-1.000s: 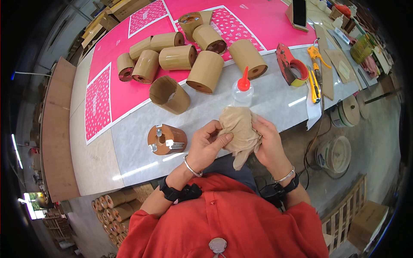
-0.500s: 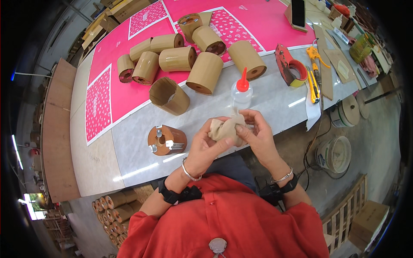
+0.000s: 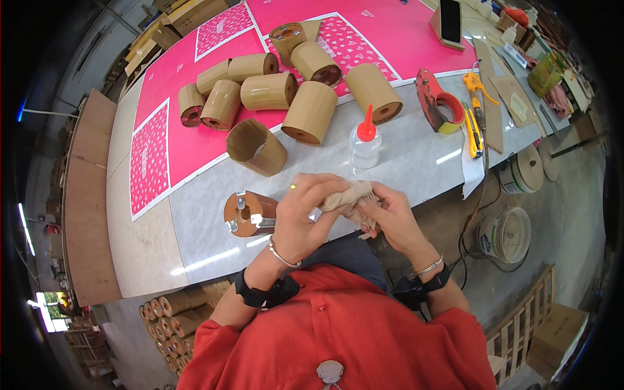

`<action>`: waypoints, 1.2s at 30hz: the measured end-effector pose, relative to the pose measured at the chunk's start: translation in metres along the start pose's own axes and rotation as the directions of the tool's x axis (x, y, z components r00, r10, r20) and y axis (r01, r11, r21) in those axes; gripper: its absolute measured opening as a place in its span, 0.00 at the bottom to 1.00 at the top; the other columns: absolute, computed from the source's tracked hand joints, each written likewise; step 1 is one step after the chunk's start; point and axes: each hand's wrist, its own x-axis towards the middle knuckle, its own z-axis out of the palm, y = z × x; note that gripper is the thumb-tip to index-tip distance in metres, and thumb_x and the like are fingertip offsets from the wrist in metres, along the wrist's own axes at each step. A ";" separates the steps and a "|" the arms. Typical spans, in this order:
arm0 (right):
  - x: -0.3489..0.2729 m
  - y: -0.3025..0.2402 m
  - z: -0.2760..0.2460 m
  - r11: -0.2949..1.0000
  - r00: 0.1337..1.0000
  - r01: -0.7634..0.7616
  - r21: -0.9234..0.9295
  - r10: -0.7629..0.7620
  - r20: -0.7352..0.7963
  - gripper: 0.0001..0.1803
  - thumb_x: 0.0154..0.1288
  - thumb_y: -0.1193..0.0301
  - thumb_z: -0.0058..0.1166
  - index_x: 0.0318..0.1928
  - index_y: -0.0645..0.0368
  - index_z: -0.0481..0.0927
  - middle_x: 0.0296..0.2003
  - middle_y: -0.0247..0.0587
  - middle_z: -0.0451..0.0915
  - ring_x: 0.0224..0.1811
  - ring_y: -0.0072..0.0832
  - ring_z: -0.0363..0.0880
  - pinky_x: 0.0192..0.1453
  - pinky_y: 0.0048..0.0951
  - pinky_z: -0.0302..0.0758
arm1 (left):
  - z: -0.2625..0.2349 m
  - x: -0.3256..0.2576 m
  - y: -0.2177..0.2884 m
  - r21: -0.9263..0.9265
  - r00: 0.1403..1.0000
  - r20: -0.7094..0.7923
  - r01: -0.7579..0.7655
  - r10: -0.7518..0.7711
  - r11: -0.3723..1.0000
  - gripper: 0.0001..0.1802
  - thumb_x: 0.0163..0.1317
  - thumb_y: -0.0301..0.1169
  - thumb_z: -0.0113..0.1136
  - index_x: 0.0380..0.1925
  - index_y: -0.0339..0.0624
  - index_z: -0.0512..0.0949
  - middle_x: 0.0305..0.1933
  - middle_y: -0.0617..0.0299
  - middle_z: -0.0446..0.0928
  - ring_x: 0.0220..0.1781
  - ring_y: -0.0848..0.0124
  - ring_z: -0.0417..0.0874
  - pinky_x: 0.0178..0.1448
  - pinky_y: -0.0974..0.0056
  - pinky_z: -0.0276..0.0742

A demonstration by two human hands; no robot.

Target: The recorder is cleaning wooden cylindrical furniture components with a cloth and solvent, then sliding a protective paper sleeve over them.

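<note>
A crumpled beige cloth (image 3: 350, 197) is held between my two hands over the table's near edge. My left hand (image 3: 304, 211) grips its left side, with the fingers curled over the top. Pinching the right side is my right hand (image 3: 392, 214); loose ends hang below its thumb. Just beyond the cloth stands a clear squeeze bottle (image 3: 365, 148) with a red pointed nozzle. To the left of my left hand, a brown cylinder (image 3: 246, 216) with a centre hole and metal clips sits upright. Behind it is an open cardboard sleeve (image 3: 263, 153).
Several cardboard-wrapped rolls (image 3: 311, 110) lie on pink printed sheets (image 3: 422, 29). Rightward are a red tape dispenser (image 3: 429, 97), a yellow cutter knife (image 3: 474, 133) and a phone (image 3: 450, 23) on a stand. White buckets (image 3: 506, 233) are on the floor at right, and stacked rolls (image 3: 175, 322) lower left.
My left hand has turned over and its fingers now wrap the top of the cloth. The cloth is bunched differently, its loose end moved from the top to below. The bottle stays put.
</note>
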 end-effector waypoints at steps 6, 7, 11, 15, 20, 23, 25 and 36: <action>0.009 0.013 0.016 0.974 0.968 0.060 0.218 -0.003 -0.252 0.15 0.70 0.71 0.47 0.54 0.63 0.73 0.37 0.33 0.78 0.31 0.15 0.76 0.33 0.18 0.75 | 0.027 -0.011 0.010 0.414 0.930 0.053 -0.353 0.365 0.839 0.24 0.39 0.18 0.62 0.43 0.35 0.80 0.40 0.58 0.73 0.39 0.63 0.75 0.40 0.65 0.75; 0.007 0.013 0.015 0.974 0.968 0.062 0.218 -0.005 -0.252 0.15 0.70 0.71 0.47 0.54 0.63 0.73 0.37 0.33 0.78 0.31 0.15 0.76 0.33 0.18 0.75 | 0.037 -0.014 0.007 0.414 0.910 0.044 -0.393 0.413 0.821 0.26 0.37 0.20 0.61 0.44 0.34 0.79 0.40 0.58 0.72 0.39 0.63 0.75 0.40 0.64 0.76; -0.002 0.008 0.008 0.888 0.994 0.044 0.457 0.005 -0.105 0.18 0.75 0.66 0.39 0.58 0.62 0.69 0.46 0.34 0.75 0.48 0.20 0.73 0.53 0.24 0.70 | 0.039 -0.014 0.006 0.462 0.895 0.061 -0.417 0.441 0.782 0.21 0.42 0.25 0.59 0.42 0.32 0.78 0.43 0.55 0.73 0.41 0.61 0.77 0.44 0.64 0.79; -0.009 0.001 0.015 0.875 0.996 0.095 0.475 -0.082 -0.048 0.24 0.76 0.64 0.36 0.66 0.62 0.61 0.57 0.38 0.69 0.59 0.22 0.67 0.62 0.24 0.63 | 0.043 -0.011 0.006 0.467 0.869 0.094 -0.470 0.486 0.749 0.21 0.38 0.24 0.61 0.39 0.34 0.80 0.42 0.58 0.73 0.42 0.62 0.77 0.42 0.65 0.79; -0.009 0.007 0.010 0.967 0.992 0.129 0.219 -0.126 -0.026 0.29 0.75 0.64 0.41 0.69 0.63 0.54 0.61 0.39 0.65 0.61 0.21 0.63 0.65 0.23 0.61 | 0.052 -0.016 0.002 0.337 0.852 0.203 -0.523 0.482 0.783 0.15 0.40 0.25 0.60 0.33 0.35 0.80 0.42 0.58 0.74 0.45 0.61 0.78 0.47 0.63 0.80; -0.007 0.010 0.006 0.974 0.993 0.099 0.205 -0.084 -0.079 0.26 0.74 0.64 0.43 0.66 0.63 0.61 0.57 0.38 0.69 0.57 0.20 0.67 0.60 0.21 0.65 | 0.055 -0.015 0.002 0.284 0.837 0.284 -0.539 0.467 0.793 0.15 0.39 0.25 0.59 0.32 0.35 0.79 0.42 0.58 0.74 0.49 0.58 0.78 0.50 0.61 0.79; -0.007 0.011 -0.001 0.958 0.994 -0.005 0.288 0.037 -0.106 0.21 0.74 0.64 0.44 0.60 0.64 0.68 0.50 0.35 0.74 0.51 0.18 0.71 0.54 0.19 0.69 | 0.058 -0.014 0.001 0.199 0.801 0.331 -0.576 0.498 0.793 0.16 0.40 0.24 0.60 0.34 0.34 0.78 0.42 0.57 0.74 0.50 0.57 0.77 0.52 0.59 0.78; 0.000 0.009 -0.058 0.545 0.783 0.244 -0.803 -0.599 -0.168 0.18 0.68 0.70 0.47 0.54 0.65 0.72 0.36 0.47 0.78 0.36 0.41 0.79 0.43 0.36 0.77 | 0.049 0.006 -0.026 -0.023 0.987 -0.114 0.109 -0.111 0.994 0.29 0.50 0.28 0.67 0.52 0.32 0.69 0.53 0.48 0.72 0.54 0.56 0.75 0.54 0.60 0.73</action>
